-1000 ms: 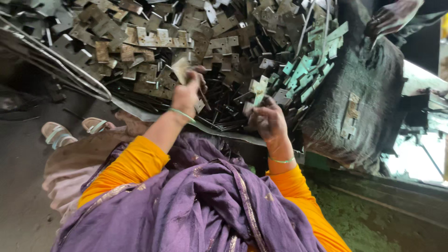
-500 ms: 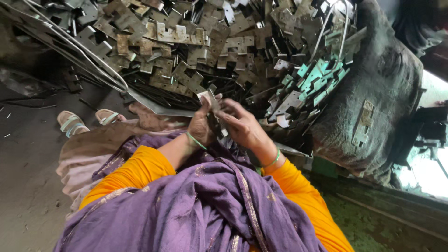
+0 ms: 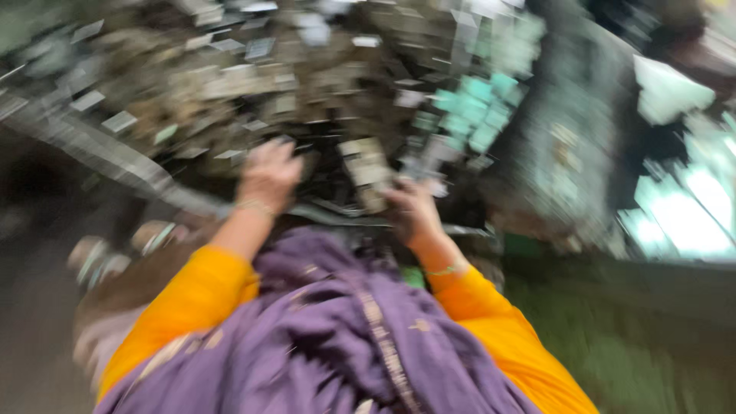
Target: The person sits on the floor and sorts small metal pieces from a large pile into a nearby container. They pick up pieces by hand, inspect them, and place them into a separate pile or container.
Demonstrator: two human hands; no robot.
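The head view is smeared by motion, so only broad shapes can be trusted. The left hand (image 3: pixel 268 175) reaches forward with its fingers spread, open and holding nothing that can be made out; it lies at the near edge of the heap of flat metal pieces (image 3: pixel 230 84), seemingly touching or just above the scraps there, a posture that suits raking or picking through loose parts rather than carrying them. The right hand (image 3: pixel 412 211) is curled around a small stack of pale rectangular pieces (image 3: pixel 366 172), which stands up out of the fist, tilted slightly to the left; gripping them bunched edge to edge probably keeps several thin plates together in one hold. That stack sits between the two hands, just in front of the heap. To the right of the heap a cluster of teal-green pieces (image 3: pixel 471 115) lies against a dark bulging sack (image 3: pixel 571 146). Orange sleeves (image 3: pixel 192 287) and a purple shawl (image 3: pixel 337 337) fill the lower frame, and blurred sandalled feet (image 3: pixel 115 249) show at the left on the floor.
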